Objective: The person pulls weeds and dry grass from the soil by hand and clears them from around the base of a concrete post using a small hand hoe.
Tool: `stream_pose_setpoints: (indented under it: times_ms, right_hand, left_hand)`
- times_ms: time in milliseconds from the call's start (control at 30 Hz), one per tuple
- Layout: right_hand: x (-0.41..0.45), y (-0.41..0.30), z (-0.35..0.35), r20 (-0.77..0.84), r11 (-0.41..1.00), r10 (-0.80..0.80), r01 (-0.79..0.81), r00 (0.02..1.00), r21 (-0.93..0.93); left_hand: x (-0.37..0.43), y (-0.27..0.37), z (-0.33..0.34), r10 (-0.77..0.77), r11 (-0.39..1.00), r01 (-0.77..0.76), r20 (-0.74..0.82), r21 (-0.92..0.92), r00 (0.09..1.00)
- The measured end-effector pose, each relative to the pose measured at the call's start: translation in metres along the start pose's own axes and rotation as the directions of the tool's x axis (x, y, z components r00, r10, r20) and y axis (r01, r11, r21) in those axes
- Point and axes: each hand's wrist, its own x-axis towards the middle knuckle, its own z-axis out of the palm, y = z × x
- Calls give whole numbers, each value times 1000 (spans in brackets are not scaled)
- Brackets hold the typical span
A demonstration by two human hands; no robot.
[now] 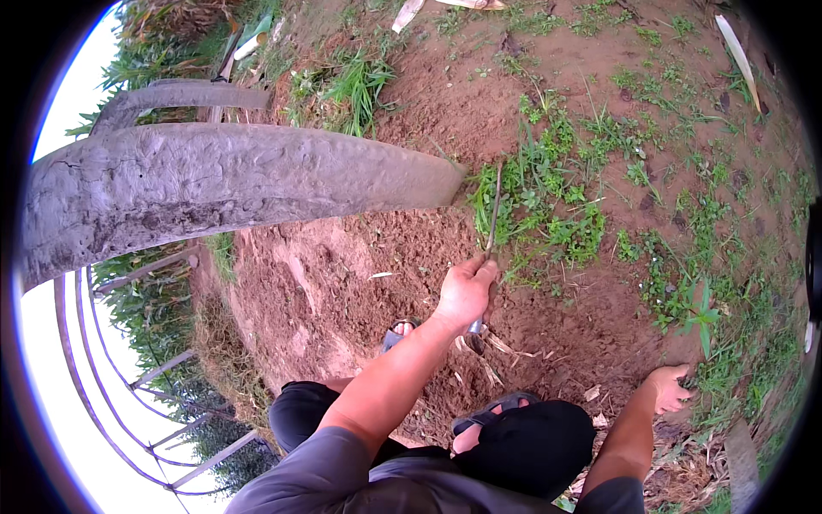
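Note:
My left hand (463,294) is closed around a slender metal hand tool (495,209), perhaps a sickle seen edge-on. Its thin shaft points away from me, with the tip over a patch of green weeds (536,205). The handle's end shows below my fist. Off to the right, my right hand (669,389) is low at the ground beside more weeds (703,318). A small dark clump lies at its fingers; whether it is gripped is unclear. Reddish bare soil (398,257) spreads between and beyond my hands.
A thick grey post (257,170) meets the ground just left of the weeds. My sandalled feet (494,414) are close below the tool. Dry husks (738,61) and a cut grass tuft (359,90) lie farther out. Tall crop plants (144,308) and a metal frame stand left.

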Motion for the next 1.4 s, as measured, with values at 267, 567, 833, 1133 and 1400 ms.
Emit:
stream_pose_setpoints:
  times_ms: [267, 567, 833, 1133, 1400]
  right_hand:
    - [4, 7, 5, 11, 999, 29, -29, 1000, 41]
    - [4, 3, 8, -10, 999, 23, -22, 1000, 43]
    - [3, 6, 9, 18, 997, 31, -33, 999, 63]
    - [5, 11, 12, 13, 997, -1, 0, 1000, 79]
    - [2, 9, 13, 13, 996, 14, -15, 1000, 92]
  left_hand:
    - [-16, -16, -9, -20, 1000, 19, 16, 17, 1000]
    - [-18, -16, -25, -52, 997, 49, 58, 57, 997]
    - [-28, -37, -38, -21, 997, 14, 98, 70, 995]
    - [-35, -84, -63, 22, 999, -30, 170, 42, 985]
    - [-33, -134, -78, 99, 995, -101, 177, 4, 979]
